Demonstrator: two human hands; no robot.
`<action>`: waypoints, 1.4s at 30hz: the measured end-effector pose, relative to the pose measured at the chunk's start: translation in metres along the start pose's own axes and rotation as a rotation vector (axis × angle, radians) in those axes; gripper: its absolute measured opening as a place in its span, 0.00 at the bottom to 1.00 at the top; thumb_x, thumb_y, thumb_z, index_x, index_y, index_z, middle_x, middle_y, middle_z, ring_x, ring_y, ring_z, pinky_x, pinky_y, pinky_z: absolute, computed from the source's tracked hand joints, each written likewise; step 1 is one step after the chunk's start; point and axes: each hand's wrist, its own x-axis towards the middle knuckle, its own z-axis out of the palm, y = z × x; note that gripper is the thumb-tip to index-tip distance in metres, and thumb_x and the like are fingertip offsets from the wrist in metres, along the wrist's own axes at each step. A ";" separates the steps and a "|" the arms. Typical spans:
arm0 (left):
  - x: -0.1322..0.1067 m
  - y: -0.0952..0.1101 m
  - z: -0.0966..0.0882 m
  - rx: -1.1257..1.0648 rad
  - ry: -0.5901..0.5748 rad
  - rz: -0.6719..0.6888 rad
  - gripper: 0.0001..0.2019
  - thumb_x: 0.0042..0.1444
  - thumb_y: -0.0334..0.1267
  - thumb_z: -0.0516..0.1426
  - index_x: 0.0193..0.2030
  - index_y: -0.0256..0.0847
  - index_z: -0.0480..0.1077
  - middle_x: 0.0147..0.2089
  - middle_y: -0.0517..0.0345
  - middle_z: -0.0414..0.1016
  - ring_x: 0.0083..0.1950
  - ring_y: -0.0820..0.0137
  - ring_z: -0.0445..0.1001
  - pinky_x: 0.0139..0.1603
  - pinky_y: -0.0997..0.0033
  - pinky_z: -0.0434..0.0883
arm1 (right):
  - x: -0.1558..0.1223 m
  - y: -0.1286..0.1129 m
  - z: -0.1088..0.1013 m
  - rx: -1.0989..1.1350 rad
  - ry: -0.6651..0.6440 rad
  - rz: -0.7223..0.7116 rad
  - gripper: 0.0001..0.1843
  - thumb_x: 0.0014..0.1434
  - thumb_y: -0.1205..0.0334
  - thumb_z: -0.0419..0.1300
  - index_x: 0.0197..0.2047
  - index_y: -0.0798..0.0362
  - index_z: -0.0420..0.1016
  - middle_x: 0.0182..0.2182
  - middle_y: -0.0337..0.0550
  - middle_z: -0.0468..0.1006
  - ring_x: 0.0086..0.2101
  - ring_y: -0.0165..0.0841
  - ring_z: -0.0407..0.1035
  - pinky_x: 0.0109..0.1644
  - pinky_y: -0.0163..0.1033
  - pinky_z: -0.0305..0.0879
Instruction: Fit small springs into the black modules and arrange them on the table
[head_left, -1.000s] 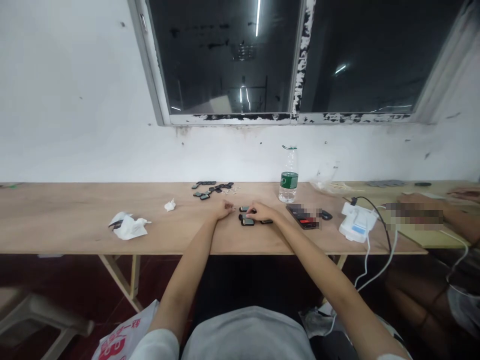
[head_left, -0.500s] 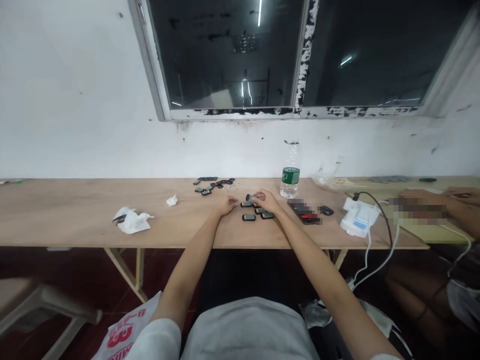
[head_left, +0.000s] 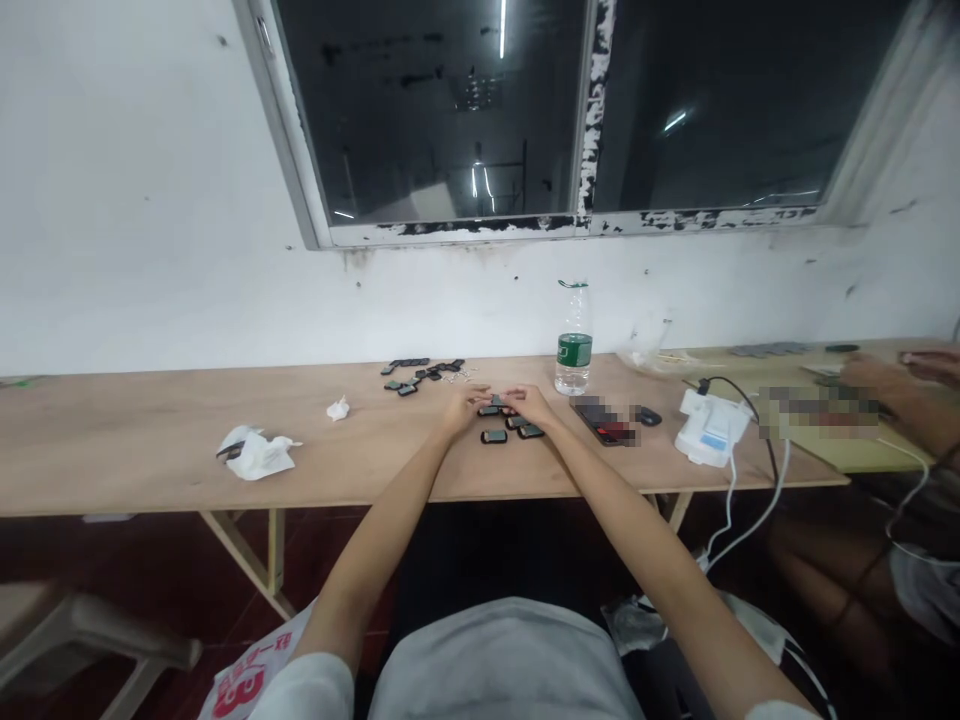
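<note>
Between my two hands is a small black case with a grey-green face (head_left: pixel 497 400), held by its ends above the table. My left hand (head_left: pixel 465 406) is closed on its left side, fingertips pinched. From the other side my right hand (head_left: pixel 527 403) grips the right end. Several like cases lie just below the hands, among them one case (head_left: pixel 494 437) set apart at the front and another case (head_left: pixel 531 432) by my right wrist. Farther back sits a group of more black cases (head_left: pixel 431 373), with tiny pale pieces (head_left: pixel 456 377) scattered beside it.
A water bottle (head_left: pixel 574 362) stands behind my right hand. To the right lie a phone (head_left: pixel 600 420), a dark mouse-like object (head_left: pixel 648 416) and a white power strip (head_left: pixel 709 430) with cables. Crumpled tissue (head_left: pixel 262 455) is at left. Another person's hands (head_left: pixel 885 385) work at far right.
My left hand has moved right and up to the small case that my right hand held alone. The whole view has shifted slightly.
</note>
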 end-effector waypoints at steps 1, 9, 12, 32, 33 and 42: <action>0.000 0.000 0.000 -0.025 -0.004 -0.014 0.07 0.58 0.40 0.66 0.38 0.40 0.83 0.58 0.43 0.82 0.61 0.52 0.78 0.62 0.52 0.75 | -0.001 -0.001 0.000 0.004 -0.010 0.001 0.14 0.55 0.55 0.76 0.35 0.55 0.80 0.27 0.44 0.83 0.27 0.33 0.77 0.28 0.32 0.73; -0.001 -0.007 -0.005 -0.173 -0.057 -0.195 0.11 0.46 0.39 0.73 0.37 0.39 0.82 0.44 0.47 0.86 0.47 0.56 0.83 0.56 0.54 0.77 | -0.006 -0.004 -0.002 -0.009 -0.089 -0.022 0.13 0.53 0.56 0.76 0.35 0.56 0.82 0.27 0.44 0.83 0.25 0.32 0.75 0.27 0.32 0.70; 0.000 -0.011 -0.008 -0.182 -0.091 -0.253 0.15 0.44 0.39 0.73 0.40 0.39 0.82 0.42 0.49 0.86 0.45 0.57 0.82 0.52 0.56 0.77 | -0.005 -0.003 -0.001 -0.014 -0.115 -0.021 0.12 0.53 0.58 0.75 0.36 0.57 0.83 0.26 0.44 0.83 0.24 0.32 0.75 0.26 0.31 0.68; -0.004 -0.009 -0.008 0.200 -0.136 -0.022 0.19 0.47 0.45 0.74 0.44 0.40 0.83 0.42 0.55 0.84 0.36 0.68 0.74 0.38 0.69 0.71 | 0.004 0.011 -0.004 -0.245 -0.127 -0.183 0.10 0.63 0.57 0.67 0.38 0.56 0.86 0.33 0.47 0.86 0.33 0.38 0.79 0.37 0.37 0.76; -0.004 -0.009 -0.008 0.218 -0.138 -0.016 0.18 0.48 0.45 0.74 0.44 0.40 0.83 0.42 0.54 0.84 0.36 0.68 0.75 0.37 0.70 0.71 | 0.007 0.013 -0.006 -0.309 -0.070 -0.229 0.10 0.64 0.59 0.65 0.37 0.56 0.86 0.35 0.48 0.87 0.36 0.39 0.80 0.43 0.39 0.77; -0.001 -0.015 -0.010 0.330 -0.286 0.022 0.11 0.50 0.41 0.74 0.39 0.39 0.85 0.36 0.51 0.84 0.37 0.64 0.78 0.39 0.68 0.73 | 0.020 0.035 -0.028 -0.594 0.027 -0.062 0.11 0.59 0.69 0.65 0.43 0.56 0.88 0.44 0.52 0.88 0.46 0.43 0.82 0.55 0.41 0.75</action>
